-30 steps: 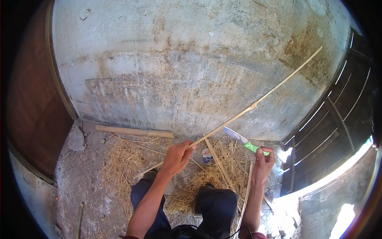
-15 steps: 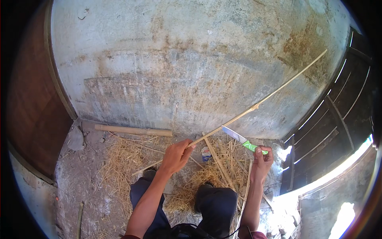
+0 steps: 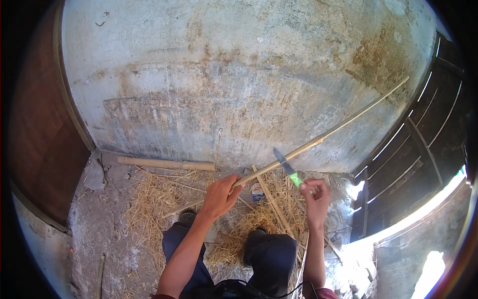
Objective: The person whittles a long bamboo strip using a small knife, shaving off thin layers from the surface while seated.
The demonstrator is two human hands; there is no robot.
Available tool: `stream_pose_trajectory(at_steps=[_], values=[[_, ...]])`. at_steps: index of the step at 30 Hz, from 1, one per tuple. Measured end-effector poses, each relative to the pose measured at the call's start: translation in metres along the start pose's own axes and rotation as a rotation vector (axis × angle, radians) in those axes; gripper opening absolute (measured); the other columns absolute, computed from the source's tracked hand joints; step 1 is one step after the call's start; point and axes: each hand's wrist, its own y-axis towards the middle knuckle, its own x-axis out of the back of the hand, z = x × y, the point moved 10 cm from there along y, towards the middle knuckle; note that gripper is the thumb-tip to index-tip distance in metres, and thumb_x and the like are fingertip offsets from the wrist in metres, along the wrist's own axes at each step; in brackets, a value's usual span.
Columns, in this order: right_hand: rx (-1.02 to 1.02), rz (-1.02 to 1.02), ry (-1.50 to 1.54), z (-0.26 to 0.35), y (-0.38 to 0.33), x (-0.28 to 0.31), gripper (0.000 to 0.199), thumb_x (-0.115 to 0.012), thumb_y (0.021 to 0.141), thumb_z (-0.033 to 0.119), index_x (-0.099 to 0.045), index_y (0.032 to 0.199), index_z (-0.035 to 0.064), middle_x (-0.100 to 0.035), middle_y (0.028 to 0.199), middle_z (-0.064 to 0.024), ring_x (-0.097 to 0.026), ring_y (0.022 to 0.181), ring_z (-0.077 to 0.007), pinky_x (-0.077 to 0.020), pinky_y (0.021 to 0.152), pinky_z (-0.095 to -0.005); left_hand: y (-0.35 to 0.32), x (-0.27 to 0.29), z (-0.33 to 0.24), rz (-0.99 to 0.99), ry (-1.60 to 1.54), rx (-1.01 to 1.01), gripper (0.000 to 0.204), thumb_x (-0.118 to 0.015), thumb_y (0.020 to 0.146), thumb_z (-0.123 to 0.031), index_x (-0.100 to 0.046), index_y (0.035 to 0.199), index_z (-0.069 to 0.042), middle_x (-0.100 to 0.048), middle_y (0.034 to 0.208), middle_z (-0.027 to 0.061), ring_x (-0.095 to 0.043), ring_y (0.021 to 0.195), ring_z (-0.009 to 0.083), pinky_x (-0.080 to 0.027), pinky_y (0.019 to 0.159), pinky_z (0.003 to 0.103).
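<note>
1. Dusty floor (image 3: 114,224) underfoot, strewn with pale shavings (image 3: 154,199).
2. Left hand (image 3: 222,195) closed round one long strip (image 3: 348,120) slanting up rightward; likely light, springy, best held low, where thickest.
3. Right hand (image 3: 316,198) pinches one green-handled knife (image 3: 289,168), blade crossing the strip, contact unclear.
4. Beyond: one pole (image 3: 164,163), one stained wall (image 3: 209,94).

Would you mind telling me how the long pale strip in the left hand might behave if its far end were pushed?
The strip would probably feel light, being thin for its length. It seems springy rather than floppy, since it reaches far beyond the left hand without drooping sharply. The knobby joint partway along may bend less, as it looks thicker.
</note>
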Motion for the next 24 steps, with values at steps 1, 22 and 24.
stream_pose_trajectory(at_steps=[1,22,24], values=[[-0.034,0.064,-0.099,-0.002,-0.001,-0.011,0.026,-0.073,0.098,-0.002,-0.067,0.123,0.0037,-0.072,0.105,-0.0081,-0.067,0.095,-0.0134,-0.0533,0.087,-0.0299,0.000,0.000,-0.001,-0.001,-0.001,-0.001,0.019,-0.065,0.106,-0.022,-0.066,0.110,-0.003,-0.067,0.087,0.0170,-0.066,0.073,0.0389,-0.049,0.066,0.050],[0.408,0.275,-1.083,-0.002,0.007,-0.079,0.025,-0.059,0.110,0.028,-0.057,0.107,0.0038,-0.069,0.088,-0.0221,-0.066,0.069,-0.0433,-0.0508,0.065,-0.0554,-0.009,-0.005,0.018,0.092,0.059,0.173,0.054,-0.062,0.106,-0.053,-0.070,0.119,-0.001,-0.076,0.099,0.0215,-0.073,0.090,0.0398,-0.056,0.083,0.051],[0.396,0.217,-1.111,-0.006,0.023,-0.063,0.025,-0.058,0.111,0.028,-0.054,0.106,0.0040,-0.068,0.083,-0.0230,-0.065,0.065,-0.0444,-0.0503,0.061,-0.0556,-0.008,-0.001,0.022,0.048,0.052,0.182,0.054,-0.061,0.106,-0.055,-0.071,0.108,-0.002,-0.069,0.082,0.0186,-0.068,0.077,0.0367,-0.049,0.071,0.051]])
